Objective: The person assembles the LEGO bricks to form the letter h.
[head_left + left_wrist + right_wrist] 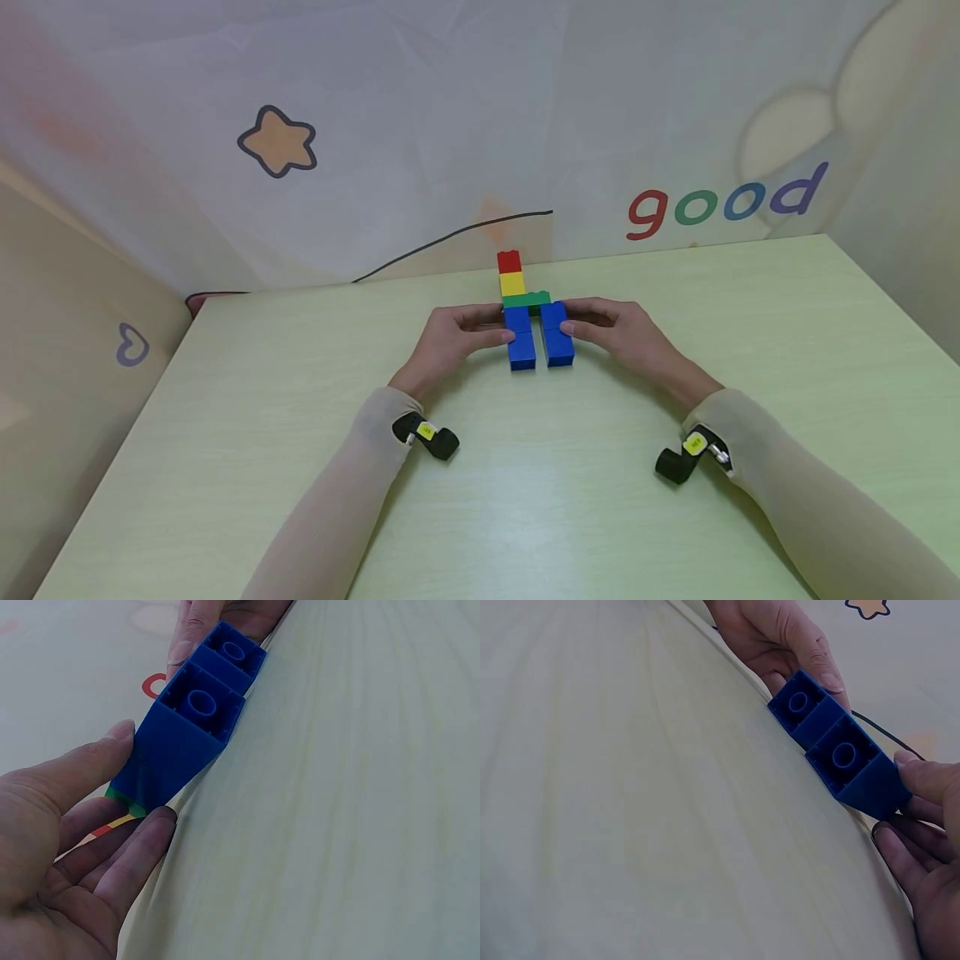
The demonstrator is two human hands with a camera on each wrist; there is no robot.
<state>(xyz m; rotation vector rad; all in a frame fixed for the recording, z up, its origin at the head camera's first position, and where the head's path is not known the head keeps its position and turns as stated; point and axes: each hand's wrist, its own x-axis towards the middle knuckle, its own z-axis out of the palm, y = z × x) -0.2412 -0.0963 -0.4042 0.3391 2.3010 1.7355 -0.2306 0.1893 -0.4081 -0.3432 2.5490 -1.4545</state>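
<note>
A joined build of toy building blocks lies between the hands near the far side of the table. It has a red block [509,262], a yellow block [513,284], a wide green block [527,300] and two blue block legs with a gap between them. My left hand [450,337] pinches the left blue leg [522,353], thumb above and fingers underneath. Likewise, my right hand [626,329] holds the right blue leg [559,347] by its outer side. In the left wrist view, hollow undersides of the blue blocks [180,746] face the camera. Red and yellow blocks are mostly hidden there.
The pale wood-grain table [300,467] runs back to a printed cloth backdrop [420,125] with a star and the word "good". A black wrist camera [427,435] sits on the left sleeve, and another wrist camera [690,454] on the right.
</note>
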